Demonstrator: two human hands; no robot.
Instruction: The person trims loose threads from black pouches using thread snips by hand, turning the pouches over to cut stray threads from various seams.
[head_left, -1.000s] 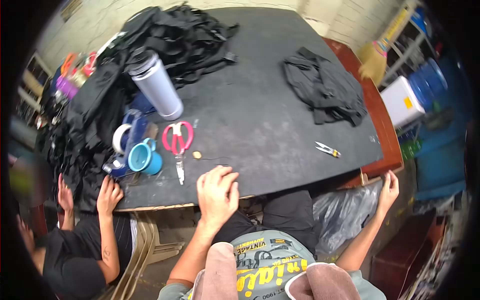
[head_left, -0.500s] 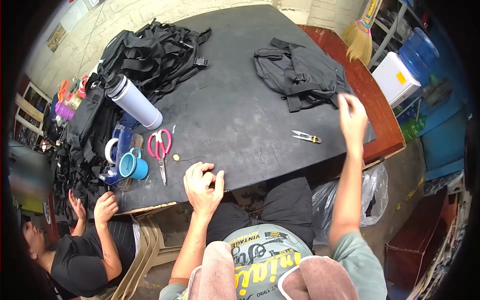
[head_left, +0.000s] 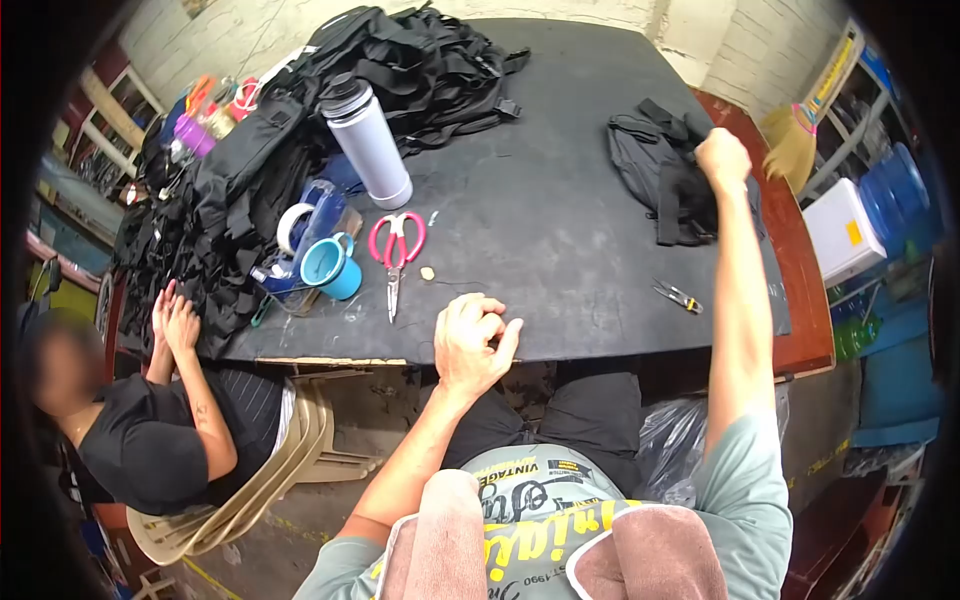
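Your right hand is nearer, over the flattened black fabric bag at upper right; I cannot tell whether it pinches cloth. The bag spreads left and below, its long axis seemingly slanting down-right. Your left hand, loosely curled, empty, is just below centre.

PLACE: workshop | heaped black strapped goods | pink-handled scissors | snips | probably shelves, dim edge

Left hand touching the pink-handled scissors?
Apart. The head view shows a strip of black tabletop between the left hand and the scissors.
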